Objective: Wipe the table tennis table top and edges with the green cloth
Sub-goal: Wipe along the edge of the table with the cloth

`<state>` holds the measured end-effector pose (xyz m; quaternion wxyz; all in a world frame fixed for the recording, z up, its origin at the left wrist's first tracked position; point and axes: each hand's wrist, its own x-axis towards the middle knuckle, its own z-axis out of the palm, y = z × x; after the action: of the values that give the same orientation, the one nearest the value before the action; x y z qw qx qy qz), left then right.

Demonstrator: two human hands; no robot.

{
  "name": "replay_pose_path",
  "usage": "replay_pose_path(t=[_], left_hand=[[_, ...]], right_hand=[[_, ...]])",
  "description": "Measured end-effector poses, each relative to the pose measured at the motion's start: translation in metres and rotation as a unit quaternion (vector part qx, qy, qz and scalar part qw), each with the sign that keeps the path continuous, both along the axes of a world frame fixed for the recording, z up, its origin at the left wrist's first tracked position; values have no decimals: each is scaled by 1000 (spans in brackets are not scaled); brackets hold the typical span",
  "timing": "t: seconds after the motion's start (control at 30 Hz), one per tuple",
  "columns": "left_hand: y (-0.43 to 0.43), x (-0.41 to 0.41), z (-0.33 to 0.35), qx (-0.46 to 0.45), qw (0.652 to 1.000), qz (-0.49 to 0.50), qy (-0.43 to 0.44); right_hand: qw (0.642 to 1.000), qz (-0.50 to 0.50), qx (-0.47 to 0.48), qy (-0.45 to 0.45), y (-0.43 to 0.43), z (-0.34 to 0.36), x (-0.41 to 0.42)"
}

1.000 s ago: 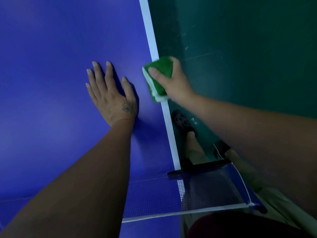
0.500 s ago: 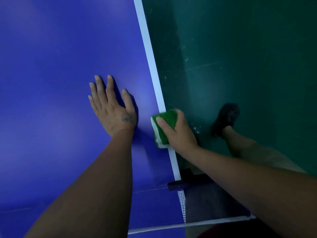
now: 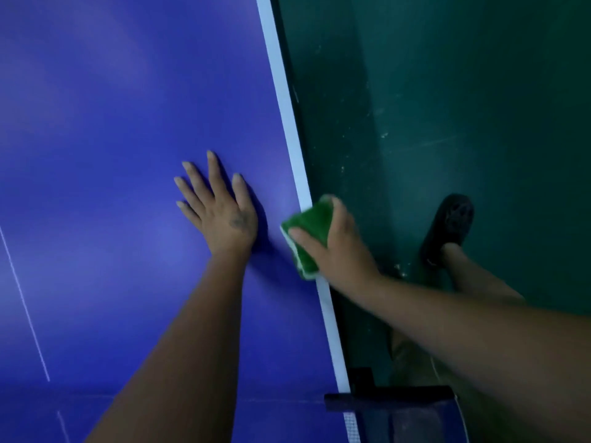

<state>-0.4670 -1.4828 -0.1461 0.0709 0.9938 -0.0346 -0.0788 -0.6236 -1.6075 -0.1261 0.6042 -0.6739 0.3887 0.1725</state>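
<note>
Right hand (image 3: 340, 251) is gripping the green cloth (image 3: 308, 230), with the thumb lying across the cloth's top and the other fingers curling over its outer side, past the right edge of the tabletop (image 3: 128, 123). Folded into a thick pad and showing a white layer along its lower side, the green cloth is sitting right on that right edge, covering a stretch of the white edge line (image 3: 284, 100) and overhanging the rim a little; how far it is wrapping down the side is hidden by the hand. Left hand (image 3: 220, 207) is lying flat on the blue tabletop just beside the cloth, towards the middle, palm down, fingers straight and spread, holding nothing, with a small dark mark showing on its back near the thumb. At the near end the black net clamp (image 3: 383, 402) is gripping the tabletop's right edge, and a strip of net (image 3: 351, 426) is running beside it. A thin white line (image 3: 22, 298) is crossing the tabletop far over towards its left side. Beyond the right edge the dark green floor (image 3: 463, 91) is showing pale scuffs, and a foot in a dark shoe (image 3: 452, 223) is standing on it
</note>
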Motion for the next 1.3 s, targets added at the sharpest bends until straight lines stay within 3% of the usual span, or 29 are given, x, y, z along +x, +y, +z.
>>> replay_pose_path(t=[0.13, 0.33, 0.8, 0.97, 1.13, 1.3], left_hand=[[-59, 67, 1, 0, 1000, 11, -8], [-95, 93, 0, -41, 997, 20, -57], [-96, 98, -4, -62, 993, 50, -86], [-97, 98, -1, -53, 994, 47, -87], [-96, 98, 0, -56, 993, 47, -88], [-95, 100, -2, -61, 993, 44, -88]], right_hand=[[997, 27, 54, 50, 9, -2, -37], [993, 36, 85, 76, -7, -6, -12], [998, -52, 26, 18, -128, -17, 236], [999, -33, -13, -4, -108, -16, 200], [999, -2, 28, 22, -70, -8, 117], [998, 0, 36, 55, -67, -7, 110]])
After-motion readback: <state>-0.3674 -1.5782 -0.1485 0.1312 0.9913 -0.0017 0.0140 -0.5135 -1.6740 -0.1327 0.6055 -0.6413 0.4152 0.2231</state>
